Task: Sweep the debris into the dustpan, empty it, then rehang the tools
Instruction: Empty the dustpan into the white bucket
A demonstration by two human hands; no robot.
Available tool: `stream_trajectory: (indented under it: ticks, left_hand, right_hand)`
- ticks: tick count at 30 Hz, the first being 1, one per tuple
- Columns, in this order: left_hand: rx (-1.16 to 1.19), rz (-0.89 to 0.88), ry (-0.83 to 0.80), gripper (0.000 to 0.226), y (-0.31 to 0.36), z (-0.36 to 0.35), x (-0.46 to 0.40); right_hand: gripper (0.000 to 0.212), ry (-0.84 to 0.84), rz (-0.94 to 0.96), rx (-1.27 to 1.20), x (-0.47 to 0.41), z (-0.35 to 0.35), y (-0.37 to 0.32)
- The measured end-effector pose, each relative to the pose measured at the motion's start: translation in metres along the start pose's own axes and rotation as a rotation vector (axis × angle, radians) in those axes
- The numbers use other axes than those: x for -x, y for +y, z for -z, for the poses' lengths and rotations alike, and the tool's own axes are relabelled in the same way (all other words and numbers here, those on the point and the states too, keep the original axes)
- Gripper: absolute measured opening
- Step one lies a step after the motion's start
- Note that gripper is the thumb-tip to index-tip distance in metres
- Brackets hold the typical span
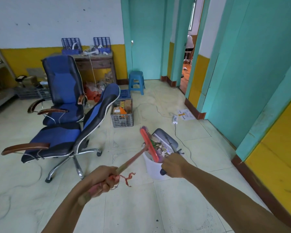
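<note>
My left hand (102,179) grips the handle of a red broom (149,144), near a frayed red string tied to it. The broom's head lies across the mouth of a grey dustpan (165,137), which holds mixed debris (160,147). My right hand (173,166) is closed around the dustpan's dark handle. The dustpan is tilted over a white bin (152,168) that stands on the tiled floor just in front of my hands.
Two blue office chairs (62,132) stand to the left. A grey crate (122,115) of boxes and a blue stool (136,81) sit behind. A white power strip (175,119) and its cable run along the floor on the right. Teal walls and a doorway (190,64) close the right side.
</note>
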State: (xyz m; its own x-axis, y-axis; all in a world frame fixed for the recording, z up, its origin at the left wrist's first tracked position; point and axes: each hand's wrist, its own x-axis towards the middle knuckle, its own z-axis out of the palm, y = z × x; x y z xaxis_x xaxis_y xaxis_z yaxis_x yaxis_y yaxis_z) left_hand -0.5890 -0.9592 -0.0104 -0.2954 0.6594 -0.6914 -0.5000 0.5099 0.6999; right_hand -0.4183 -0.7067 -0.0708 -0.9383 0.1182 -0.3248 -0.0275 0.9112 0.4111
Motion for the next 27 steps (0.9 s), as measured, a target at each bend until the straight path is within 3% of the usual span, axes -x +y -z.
stream_trajectory:
  ticks: [7,10,14,17,18,22,27]
  left_hand:
    - [-0.193,-0.111,0.080,0.025,0.019,-0.001,0.015]
    - [-0.306,-0.130,0.129,0.022,0.020,-0.011,0.013]
    - [-0.405,-0.144,0.138,0.014,0.010,-0.021,0.005]
    - [-0.368,-0.155,0.145,0.014,0.000,-0.026,-0.006]
    - [-0.353,-0.157,0.147,0.014,-0.001,-0.029,-0.009]
    - [-0.400,-0.133,0.156,0.019,-0.003,-0.043,-0.017]
    - [-0.611,-0.166,0.145,0.017,0.008,-0.054,-0.016]
  right_hand:
    - [0.017,-0.048,-0.013,-0.079,0.010,0.021,0.026]
    - [0.023,0.113,0.103,-0.039,0.018,0.042,0.027]
    - [0.047,0.467,0.224,0.012,0.025,0.047,0.036]
    - [0.081,0.438,0.286,-0.045,0.025,0.039,0.045]
    - [0.083,0.413,0.283,-0.044,0.025,0.042,0.048]
    - [0.043,0.136,0.208,-0.043,0.020,0.055,0.049]
    - [0.021,0.143,0.070,0.019,0.012,0.073,0.073]
